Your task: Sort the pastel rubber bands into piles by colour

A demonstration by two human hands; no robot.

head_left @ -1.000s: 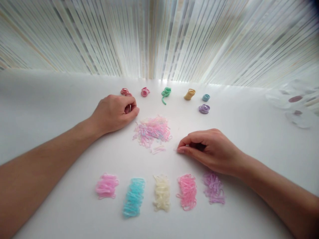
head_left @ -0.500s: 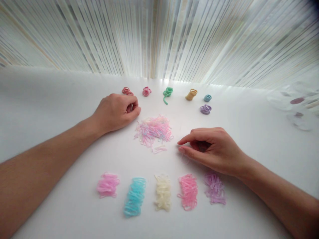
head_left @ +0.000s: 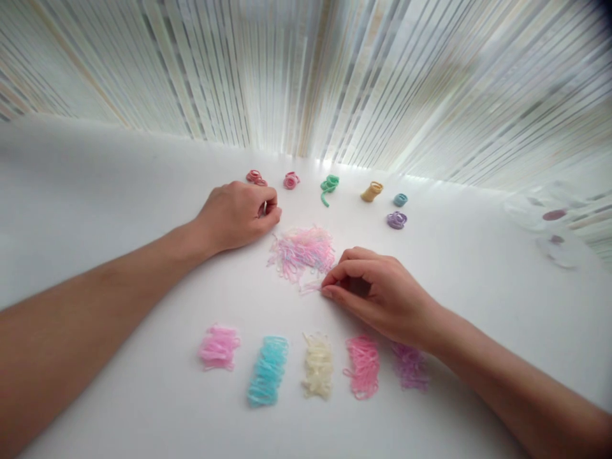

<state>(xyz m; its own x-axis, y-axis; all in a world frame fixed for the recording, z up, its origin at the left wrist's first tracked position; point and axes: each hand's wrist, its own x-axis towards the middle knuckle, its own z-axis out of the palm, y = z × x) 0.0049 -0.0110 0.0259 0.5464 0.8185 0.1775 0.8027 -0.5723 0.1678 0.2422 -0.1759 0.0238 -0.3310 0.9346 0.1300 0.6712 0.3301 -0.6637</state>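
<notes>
A loose heap of thin rubber bands (head_left: 306, 250), mostly pink with some pale blue and white, lies in the middle of the white table. At its near edge, my right hand (head_left: 377, 290) pinches the end of a few pale pink rubber bands (head_left: 310, 288) between thumb and index finger. My left hand (head_left: 243, 217) rests on the table left of the heap, its fingers curled and thumb close to the index finger; whether anything is inside is hidden. Under my right wrist, a purple bundle of bands (head_left: 410, 368) is partly covered.
Nearer me lie bundles of pink (head_left: 220, 348), turquoise (head_left: 268, 371), cream (head_left: 318, 366) and coral-pink bands (head_left: 363, 367). Behind the heap stand small coils: red (head_left: 255, 177), rose (head_left: 291, 181), green (head_left: 329, 185), mustard (head_left: 371, 192), blue (head_left: 400, 199) and lilac (head_left: 396, 220). A string curtain (head_left: 287, 76) hangs behind.
My right hand has moved left to the heap's near edge, and its thumb and index finger have closed on the pale pink bands. My left hand keeps its curled pose; the view has shifted slightly.
</notes>
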